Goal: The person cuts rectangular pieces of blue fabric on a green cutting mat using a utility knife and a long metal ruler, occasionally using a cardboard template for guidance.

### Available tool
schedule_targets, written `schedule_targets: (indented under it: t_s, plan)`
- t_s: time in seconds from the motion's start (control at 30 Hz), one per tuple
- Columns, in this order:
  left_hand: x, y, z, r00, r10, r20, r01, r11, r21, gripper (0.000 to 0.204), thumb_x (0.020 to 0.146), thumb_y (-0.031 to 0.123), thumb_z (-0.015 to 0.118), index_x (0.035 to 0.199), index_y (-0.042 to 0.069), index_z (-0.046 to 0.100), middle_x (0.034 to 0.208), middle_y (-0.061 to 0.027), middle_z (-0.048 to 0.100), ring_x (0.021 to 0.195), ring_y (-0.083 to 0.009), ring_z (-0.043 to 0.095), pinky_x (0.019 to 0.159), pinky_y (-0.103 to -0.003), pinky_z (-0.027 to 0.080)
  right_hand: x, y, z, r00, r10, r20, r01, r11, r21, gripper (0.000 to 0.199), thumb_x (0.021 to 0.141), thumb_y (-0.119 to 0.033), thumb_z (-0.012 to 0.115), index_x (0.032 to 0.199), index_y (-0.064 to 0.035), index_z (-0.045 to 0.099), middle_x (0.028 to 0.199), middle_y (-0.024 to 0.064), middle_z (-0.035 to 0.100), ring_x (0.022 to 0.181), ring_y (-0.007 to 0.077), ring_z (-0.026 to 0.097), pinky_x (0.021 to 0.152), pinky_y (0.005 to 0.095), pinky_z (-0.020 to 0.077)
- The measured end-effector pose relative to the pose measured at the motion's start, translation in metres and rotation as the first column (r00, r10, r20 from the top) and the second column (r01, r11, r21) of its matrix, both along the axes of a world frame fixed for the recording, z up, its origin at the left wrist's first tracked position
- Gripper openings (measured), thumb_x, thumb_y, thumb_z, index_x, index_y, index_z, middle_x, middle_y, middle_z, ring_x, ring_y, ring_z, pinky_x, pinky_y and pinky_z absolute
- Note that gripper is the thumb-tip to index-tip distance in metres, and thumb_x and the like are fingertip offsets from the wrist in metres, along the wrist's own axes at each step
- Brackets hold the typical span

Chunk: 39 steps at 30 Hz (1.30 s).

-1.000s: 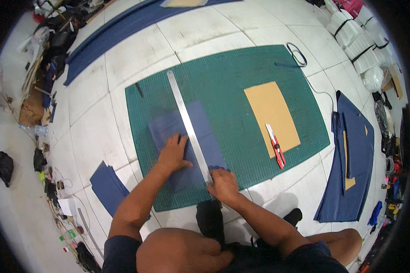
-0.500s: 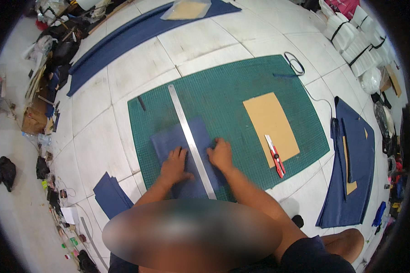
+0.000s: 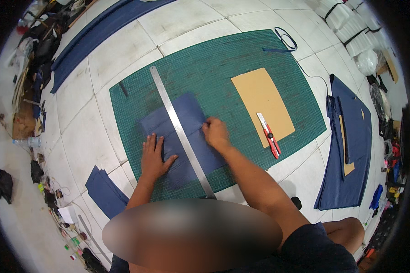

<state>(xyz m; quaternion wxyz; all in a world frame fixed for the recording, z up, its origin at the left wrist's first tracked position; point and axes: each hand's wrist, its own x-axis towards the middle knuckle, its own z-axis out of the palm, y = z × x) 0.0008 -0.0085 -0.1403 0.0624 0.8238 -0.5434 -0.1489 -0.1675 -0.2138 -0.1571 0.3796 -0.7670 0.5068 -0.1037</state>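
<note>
Ruler (image 3: pixel 180 129) bars direct way btwn L grip (image 3: pixel 155 158) & R grip (image 3: pixel 215 131). R of R grip: bare mat (image 3: pixel 238 119), then card (image 3: pixel 260 93) w/ cutter (image 3: pixel 269 135) partly atop blocks. Fwd of R grip: mat open to far edge.

Blue cloth (image 3: pixel 197 144) lies beneath a long, slanting metal ruler (image 3: pixel 180 129).

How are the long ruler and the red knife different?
The ruler is silver; the knife has a red and black handle. The ruler is much longer than the knife. The ruler lies across blue fabric; the knife lies partly on a tan board. Both slant, with their far ends leaning left.
</note>
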Motion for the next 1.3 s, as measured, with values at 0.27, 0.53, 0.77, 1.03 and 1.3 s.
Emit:
schedule_targets:
  t_s: [0.27,0.53,0.77,1.03,1.3]
  plan:
    - [-0.034,-0.038,-0.026,0.997,-0.071,-0.031,0.066,0.985,-0.159,0.095,0.089,0.063,0.063,0.156,0.003,0.033,0.164,-0.026,0.023,0.152,-0.0458,0.018,0.124,-0.058,0.012,-0.053,-0.066,0.01,0.993,0.005,-0.119,-0.018,0.994,-0.105,0.03,0.091,-0.027,0.066,0.103,-0.0004,0.07,0.1,0.0244,0.072,0.096,0.0431,0.069,0.086,0.0526,0.0542]
    - [-0.024,-0.044,-0.014,0.99,-0.143,-0.016,0.141,0.986,-0.094,0.091,0.087,0.064,0.066,0.157,0.015,0.035,0.161,-0.0267,0.028,0.15,-0.0454,0.025,0.123,-0.059,0.015,-0.058,-0.07,-0.003,0.995,0.049,-0.087,-0.066,0.978,-0.198,0.029,0.09,-0.027,0.065,0.103,-0.0019,0.071,0.095,0.0256,0.071,0.092,0.0446,0.069,0.083,0.0535,0.0547]
    - [-0.029,-0.07,0.02,0.986,-0.167,-0.015,0.168,0.983,0.075,0.092,0.079,0.065,0.073,0.155,0.025,0.041,0.156,-0.0271,0.035,0.145,-0.0473,0.034,0.119,-0.057,0.029,-0.066,-0.089,-0.009,0.983,0.138,-0.124,-0.16,0.97,-0.183,0.031,0.089,-0.028,0.068,0.103,-0.0005,0.071,0.098,0.0258,0.071,0.094,0.0447,0.068,0.084,0.0534,0.0543]
    - [-0.03,-0.076,0.031,0.992,-0.079,-0.101,0.091,0.989,0.119,0.1,0.068,0.054,0.087,0.152,0.02,0.045,0.157,-0.0274,0.031,0.144,-0.0487,0.034,0.115,-0.053,0.039,-0.133,-0.132,0.026,0.991,-0.13,0.016,0.13,0.957,-0.261,0.046,0.089,-0.034,0.072,0.118,0.001,0.064,0.116,0.0223,0.067,0.108,0.0391,0.064,0.094,0.0469,0.0507]
    - [-0.022,-0.069,0.02,0.99,-0.131,-0.059,0.134,0.99,0.051,0.103,0.067,0.06,0.085,0.151,0.015,0.044,0.155,-0.0335,0.031,0.141,-0.0509,0.039,0.115,-0.054,0.039,-0.238,-0.178,0.01,0.867,-0.313,-0.388,0.233,0.942,-0.24,0.078,0.063,-0.058,0.092,0.102,0.0017,0.059,0.101,0.0208,0.068,0.091,0.0322,0.068,0.079,0.0421,0.0555]
